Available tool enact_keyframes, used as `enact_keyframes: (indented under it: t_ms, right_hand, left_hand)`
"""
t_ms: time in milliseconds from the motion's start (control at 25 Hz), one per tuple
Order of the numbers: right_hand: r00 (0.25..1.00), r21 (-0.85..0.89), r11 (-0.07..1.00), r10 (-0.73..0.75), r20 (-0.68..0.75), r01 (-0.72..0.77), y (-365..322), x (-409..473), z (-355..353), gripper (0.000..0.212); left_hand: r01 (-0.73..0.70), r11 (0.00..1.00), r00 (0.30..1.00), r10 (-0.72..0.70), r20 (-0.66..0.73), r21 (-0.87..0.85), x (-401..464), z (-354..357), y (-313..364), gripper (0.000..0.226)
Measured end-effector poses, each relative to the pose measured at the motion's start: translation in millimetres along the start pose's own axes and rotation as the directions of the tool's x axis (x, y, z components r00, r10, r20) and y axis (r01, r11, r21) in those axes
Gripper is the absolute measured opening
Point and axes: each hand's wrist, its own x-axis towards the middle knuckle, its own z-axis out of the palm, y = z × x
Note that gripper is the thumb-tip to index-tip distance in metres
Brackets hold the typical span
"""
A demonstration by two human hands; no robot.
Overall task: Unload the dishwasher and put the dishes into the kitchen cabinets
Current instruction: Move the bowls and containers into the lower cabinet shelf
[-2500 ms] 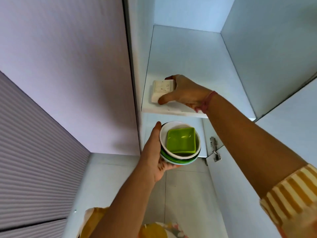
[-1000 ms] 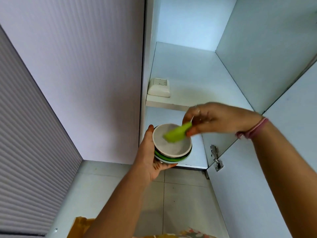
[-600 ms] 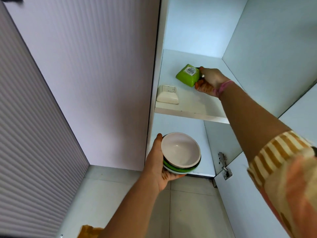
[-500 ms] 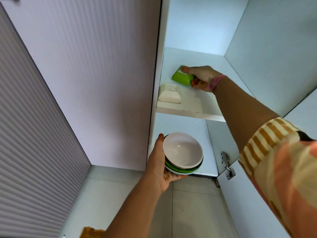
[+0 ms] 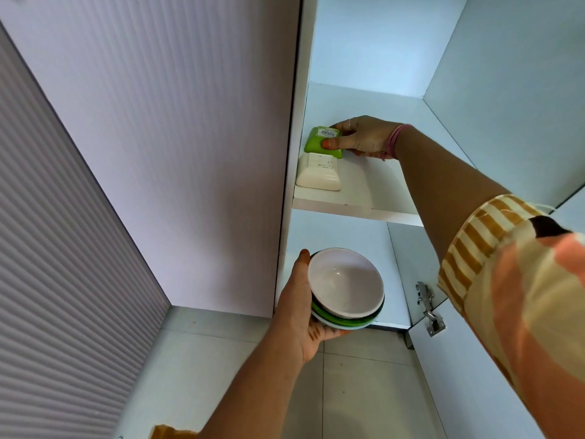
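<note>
Right grip (image 5: 357,137) pinches green dish (image 5: 321,144); left grip (image 5: 300,315) holds stacked bowls (image 5: 346,288).

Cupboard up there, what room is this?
Probably a kitchen: a wall cupboard with a shelf holding upside-down dishes, and a stack of bowls in the left hand.

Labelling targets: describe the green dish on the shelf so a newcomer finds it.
Find the open cabinet's upper shelf. At its left end two small square dishes lie upside down; the green dish is the rear one, behind the white dish. It alone is green, barcode-stickered, in the right hand's grip.
</note>
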Motion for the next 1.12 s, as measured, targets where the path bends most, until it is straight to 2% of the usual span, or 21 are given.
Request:
enact_keyframes:
  t_ms: [160, 240, 320, 400, 480, 520, 560, 600, 640, 680, 720, 760, 880, 1000, 1120]
  right_hand:
    - [1.0, -0.048, 0.999, -0.016, 0.007, 0.016, -3.2, 1.4, 2.6, 0.074]
    - [0.997, -0.013, 0.999, -0.051, -0.063, 0.051, 0.7, -3.9, 8.4, 0.077]
    - [0.974, 0.185, 0.978, -0.054, -0.221, 0.096, 4.0, -22.6, 19.4, 0.072]
    - [0.912, 0.385, 0.904, -0.013, -0.409, 0.185, 10.1, -56.1, 35.2, 0.054]
    - [0.818, 0.344, 0.869, -0.112, -0.563, 0.356, 18.5, -100.9, 50.9, 0.03]
    - [0.798, 0.28, 0.856, -0.223, -0.56, 0.435, 21.1, -127.2, 57.5, 0.024]
    - [0.797, 0.199, 0.84, -0.366, -0.481, 0.505, 22.9, -153.5, 63.5, 0.019]
    - [0.81, 0.103, 0.833, -0.487, -0.328, 0.543, 24.9, -177.9, 70.1, 0.017]
    - [0.832, -0.02, 0.842, -0.537, -0.139, 0.539, 28.1, -196.6, 77.5, 0.022]
    - [0.85, -0.144, 0.84, -0.527, 0.021, 0.524, 32.2, -208.7, 84.7, 0.032]
    - [0.857, -0.225, 0.827, -0.504, 0.108, 0.515, 36.6, -215.8, 90.6, 0.039]
    - [0.857, -0.246, 0.821, -0.499, 0.129, 0.515, 41.3, -218.2, 92.5, 0.042]
    - [0.859, -0.183, 0.839, -0.498, 0.117, 0.512, 49.1, -216.9, 85.3, 0.031]
    - [0.854, -0.233, 0.822, -0.493, 0.168, 0.52, 48.8, -216.1, 89.1, 0.037]
    - [0.835, -0.209, 0.809, -0.542, 0.098, 0.549, 46.1, -216.9, 90.4, 0.033]
  left_hand:
    - [-0.014, 1.0, 1.0, 0.014, 0.009, -0.013, -1.2, 3.5, -0.3, 0.037]
    - [-0.017, 1.0, 1.0, 0.017, 0.009, -0.015, -1.8, 5.1, -1.8, 0.038]
    - [-0.018, 1.0, 1.0, 0.018, 0.01, -0.011, -2.0, 6.2, -2.7, 0.04]
    - [-0.028, 1.0, 1.0, 0.028, -0.006, -0.005, -1.5, 5.5, -3.5, 0.042]
    - [-0.061, 0.998, 0.998, 0.062, -0.019, 0.007, -0.3, 4.5, -2.2, 0.045]
    - [-0.077, 0.997, 0.997, 0.077, -0.02, 0.007, 0.9, 4.1, -1.8, 0.046]
    - [-0.086, 0.996, 0.996, 0.086, -0.015, 0.007, 1.7, 3.7, -1.1, 0.049]
    - [-0.088, 0.996, 0.996, 0.088, -0.001, 0.0, 3.3, 2.4, -1.0, 0.052]
    - [-0.082, 0.997, 0.996, 0.082, 0.022, -0.008, 2.5, 1.9, -0.3, 0.055]
    - [-0.076, 0.997, 0.996, 0.077, 0.042, -0.015, 2.7, 1.0, 0.2, 0.057]
    - [-0.074, 0.997, 0.996, 0.075, 0.055, -0.022, 2.0, 0.6, 0.3, 0.056]
    - [-0.07, 0.997, 0.996, 0.072, 0.061, -0.025, 3.5, 0.1, -0.8, 0.053]
    - [-0.022, 0.998, 0.994, 0.028, 0.108, -0.052, 3.5, 2.3, -5.1, 0.053]
    - [-0.018, 1.0, 0.992, 0.021, 0.124, -0.024, 6.4, 5.2, -8.3, 0.054]
    - [-0.027, 0.999, 0.992, 0.03, 0.122, -0.026, 8.5, 5.2, -8.2, 0.054]
